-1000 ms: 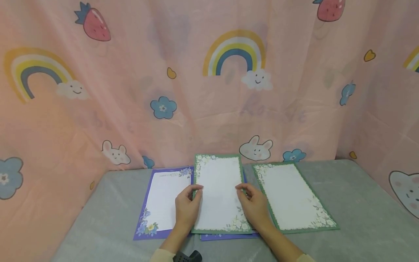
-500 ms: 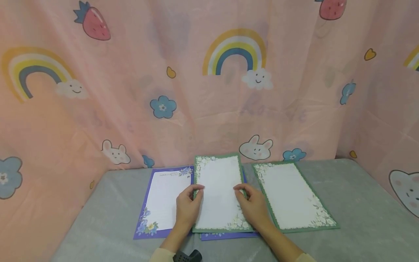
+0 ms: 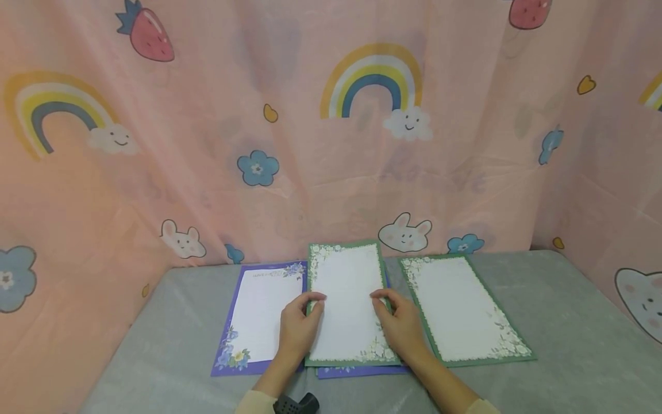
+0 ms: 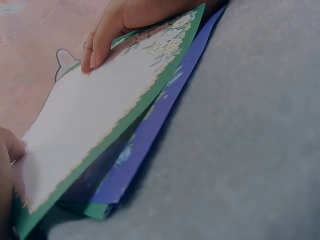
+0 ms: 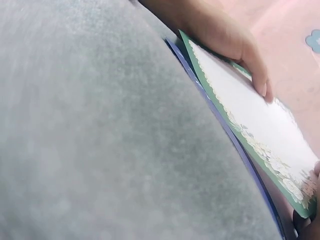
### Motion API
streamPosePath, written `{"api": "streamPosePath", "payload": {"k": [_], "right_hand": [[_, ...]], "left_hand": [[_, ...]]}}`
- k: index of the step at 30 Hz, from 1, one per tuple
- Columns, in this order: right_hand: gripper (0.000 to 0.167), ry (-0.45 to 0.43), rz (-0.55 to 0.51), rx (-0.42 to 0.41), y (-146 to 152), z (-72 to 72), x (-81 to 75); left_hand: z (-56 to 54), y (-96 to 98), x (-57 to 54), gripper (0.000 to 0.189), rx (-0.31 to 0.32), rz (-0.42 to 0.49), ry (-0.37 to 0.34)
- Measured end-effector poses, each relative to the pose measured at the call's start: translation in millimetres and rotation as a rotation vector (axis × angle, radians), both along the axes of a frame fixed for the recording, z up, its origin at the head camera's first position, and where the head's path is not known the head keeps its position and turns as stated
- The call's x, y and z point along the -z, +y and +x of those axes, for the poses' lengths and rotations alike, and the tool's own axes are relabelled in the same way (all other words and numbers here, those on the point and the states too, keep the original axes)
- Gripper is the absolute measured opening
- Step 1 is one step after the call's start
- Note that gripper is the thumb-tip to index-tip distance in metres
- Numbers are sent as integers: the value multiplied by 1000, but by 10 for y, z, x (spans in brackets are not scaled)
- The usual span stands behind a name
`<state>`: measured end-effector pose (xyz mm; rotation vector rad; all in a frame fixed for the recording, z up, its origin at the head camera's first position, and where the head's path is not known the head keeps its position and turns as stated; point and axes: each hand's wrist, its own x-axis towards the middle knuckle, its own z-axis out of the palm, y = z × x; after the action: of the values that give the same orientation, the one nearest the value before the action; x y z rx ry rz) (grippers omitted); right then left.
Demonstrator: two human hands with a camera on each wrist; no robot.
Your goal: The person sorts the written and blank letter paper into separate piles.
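Note:
A green-bordered sheet of stationery paper (image 3: 346, 305) with white flowers lies between my two hands, held by its long sides. My left hand (image 3: 299, 326) grips the left edge, index fingertip and thumb on the white face. Opposite it, my right hand (image 3: 400, 328) grips the right edge in the same way. Beneath is a purple-bordered sheet (image 3: 362, 372), its near strip showing; in the left wrist view a gap separates it from the green sheet (image 4: 95, 120). A corner of another green sheet (image 4: 92, 209) peeks out under the purple one.
Left of the hands lies another purple-bordered sheet (image 3: 266, 316) with blue flowers, partly covered. On the right is a second green-bordered sheet (image 3: 465, 310). Everything rests on a grey cloth-covered table (image 3: 160, 333), backed by a pink printed curtain (image 3: 207, 144).
My left fingertips have shifted slightly right over the green-bordered sheet, and its lower left corner has moved a touch right. The right hand has barely moved.

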<state>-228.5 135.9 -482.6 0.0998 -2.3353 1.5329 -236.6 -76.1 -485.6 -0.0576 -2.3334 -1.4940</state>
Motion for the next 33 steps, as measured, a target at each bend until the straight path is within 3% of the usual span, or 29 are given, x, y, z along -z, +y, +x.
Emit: {"api": "streamPosePath", "payload": {"k": [7, 33], "right_hand": [[13, 8, 7, 6, 2, -5, 17], [12, 4, 86, 4, -2, -3, 12]], "left_hand": [[14, 4, -10, 12, 1, -50, -12], [16, 5, -8, 12, -12, -48, 8]]}}
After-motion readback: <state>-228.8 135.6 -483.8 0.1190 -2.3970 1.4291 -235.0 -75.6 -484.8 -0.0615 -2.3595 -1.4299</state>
